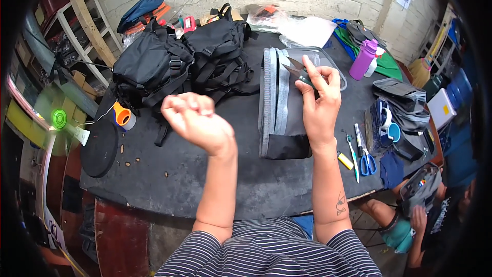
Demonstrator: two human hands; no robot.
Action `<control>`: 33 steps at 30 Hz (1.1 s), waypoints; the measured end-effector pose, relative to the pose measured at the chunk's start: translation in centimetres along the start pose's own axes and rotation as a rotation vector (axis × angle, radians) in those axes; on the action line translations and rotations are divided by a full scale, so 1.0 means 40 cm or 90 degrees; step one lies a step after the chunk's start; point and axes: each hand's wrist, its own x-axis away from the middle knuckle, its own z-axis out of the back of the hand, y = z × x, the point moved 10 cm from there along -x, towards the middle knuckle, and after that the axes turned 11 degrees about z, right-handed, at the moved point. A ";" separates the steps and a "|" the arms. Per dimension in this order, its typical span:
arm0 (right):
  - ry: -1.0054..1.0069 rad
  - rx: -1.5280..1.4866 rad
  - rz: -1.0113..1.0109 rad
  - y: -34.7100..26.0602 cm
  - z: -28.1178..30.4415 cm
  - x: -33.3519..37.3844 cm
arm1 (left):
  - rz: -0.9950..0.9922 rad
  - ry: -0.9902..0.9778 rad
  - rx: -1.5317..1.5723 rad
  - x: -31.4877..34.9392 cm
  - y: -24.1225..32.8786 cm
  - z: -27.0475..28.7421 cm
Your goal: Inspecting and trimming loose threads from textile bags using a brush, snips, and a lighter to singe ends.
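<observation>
My right hand (322,104) holds small thread snips (295,70) with dark pointed blades, raised over a grey zippered bag (277,118). The bag lies on the dark table with a black panel at its near end, and the hand covers part of its right side. Left of the bag, my left hand (196,123) is lifted above the table with its fingers curled closed. Whatever those fingers may hold is hidden. Behind that hand lie black strapped backpacks (148,64).
Blue-handled scissors (368,164), a toothbrush (352,156) and a yellow lighter (345,161) lie right of my right forearm. Farther right are a purple bottle (363,60) and grey bags (402,98). A fan (59,119) spins at the left. Another person (430,220) sits at lower right.
</observation>
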 end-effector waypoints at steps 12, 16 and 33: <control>-0.005 0.043 0.018 -0.023 -0.008 0.014 | 0.252 -0.265 -0.391 0.079 -0.181 -0.129; 0.003 0.036 0.011 -0.019 -0.007 0.014 | 0.182 -0.192 -0.375 0.090 -0.125 -0.131; -0.054 0.111 0.061 -0.045 -0.020 0.023 | 0.508 -0.269 -0.169 0.112 -0.283 -0.107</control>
